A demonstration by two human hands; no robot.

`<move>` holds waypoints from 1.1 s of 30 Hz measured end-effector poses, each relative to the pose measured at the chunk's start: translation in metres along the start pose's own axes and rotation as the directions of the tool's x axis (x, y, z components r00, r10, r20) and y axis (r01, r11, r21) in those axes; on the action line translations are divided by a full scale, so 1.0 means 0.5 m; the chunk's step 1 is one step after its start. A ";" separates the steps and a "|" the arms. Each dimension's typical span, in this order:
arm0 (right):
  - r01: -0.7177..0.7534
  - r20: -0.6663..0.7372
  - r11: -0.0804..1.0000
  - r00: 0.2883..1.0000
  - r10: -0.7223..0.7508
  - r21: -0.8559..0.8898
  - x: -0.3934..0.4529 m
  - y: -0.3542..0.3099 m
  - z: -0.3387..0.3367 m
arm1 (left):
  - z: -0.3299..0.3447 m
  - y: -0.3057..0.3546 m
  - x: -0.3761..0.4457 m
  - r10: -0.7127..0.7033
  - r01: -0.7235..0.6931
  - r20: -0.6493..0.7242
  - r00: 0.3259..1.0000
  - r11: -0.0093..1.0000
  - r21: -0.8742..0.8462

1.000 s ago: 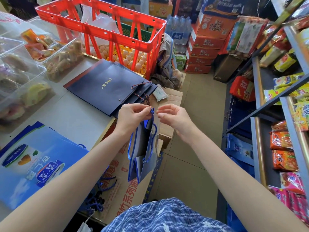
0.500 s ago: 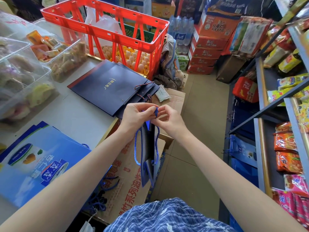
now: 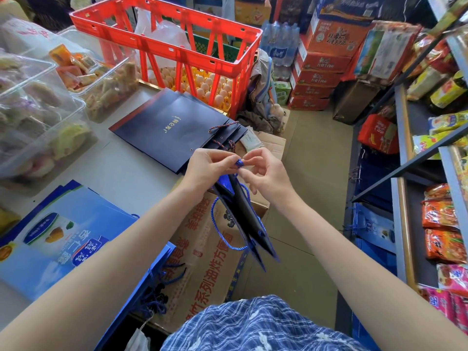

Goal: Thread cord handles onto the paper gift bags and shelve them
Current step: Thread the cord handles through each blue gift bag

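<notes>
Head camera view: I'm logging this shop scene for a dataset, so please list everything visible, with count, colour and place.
folded gift bag: one, dark blue, hanging below the hands
cord: one end, blue, pinched between both hands
navy bags: a stack, count unclear, flat on the counter
light blue bags: a stack, near left on the counter
crate: one, red, above the eggs
snack tubs: several, clear, far left
cardboard box: one, brown, below the counter
shelves: grey, right, holding snack packets
left hand: pinches the cord
right hand: pinches the cord
</notes>
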State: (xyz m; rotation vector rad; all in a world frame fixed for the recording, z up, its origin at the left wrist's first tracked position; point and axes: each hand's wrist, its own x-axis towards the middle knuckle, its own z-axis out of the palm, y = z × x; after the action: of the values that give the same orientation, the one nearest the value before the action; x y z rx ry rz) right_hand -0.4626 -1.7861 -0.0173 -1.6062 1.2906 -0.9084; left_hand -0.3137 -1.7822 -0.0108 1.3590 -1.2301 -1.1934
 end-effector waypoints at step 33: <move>0.298 0.007 0.834 0.943 -0.334 -0.463 0.002 0.008 0.000 | -0.006 0.005 -0.007 -0.170 0.175 0.144 0.975 0.984 -0.017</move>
State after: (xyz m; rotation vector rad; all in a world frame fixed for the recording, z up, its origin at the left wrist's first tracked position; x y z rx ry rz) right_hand -0.4639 -1.7876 -0.0209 -2.2299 1.3859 -0.9084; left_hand -0.3109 -1.7790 -0.0075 1.4014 -1.2067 -1.4458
